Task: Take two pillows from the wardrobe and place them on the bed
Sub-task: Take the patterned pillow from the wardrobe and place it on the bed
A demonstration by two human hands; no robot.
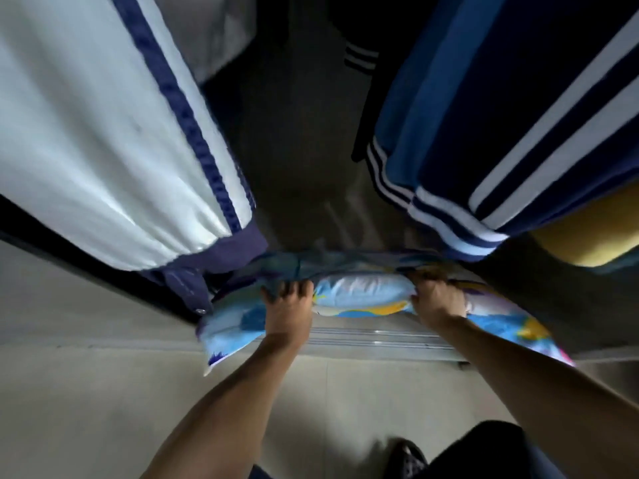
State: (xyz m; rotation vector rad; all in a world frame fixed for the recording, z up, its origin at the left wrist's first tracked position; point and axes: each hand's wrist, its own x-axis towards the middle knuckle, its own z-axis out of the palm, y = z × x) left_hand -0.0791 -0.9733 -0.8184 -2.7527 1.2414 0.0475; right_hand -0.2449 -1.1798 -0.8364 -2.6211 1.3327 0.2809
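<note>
Gripping pillow (363, 293), both hands (288, 304) (436, 299), dark wardrobe (297, 140), pale tiled floor (103, 392)

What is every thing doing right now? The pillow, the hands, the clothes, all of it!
Pillow: halfway out of the wardrobe bottom, gripped at both sides.
Left hand: shut on the pillow.
Right hand: shut on the pillow.
White jacket: hanging, above the pillow's left end.
Blue striped jacket: hanging on the right.
Wardrobe: open, dark inside.
</note>
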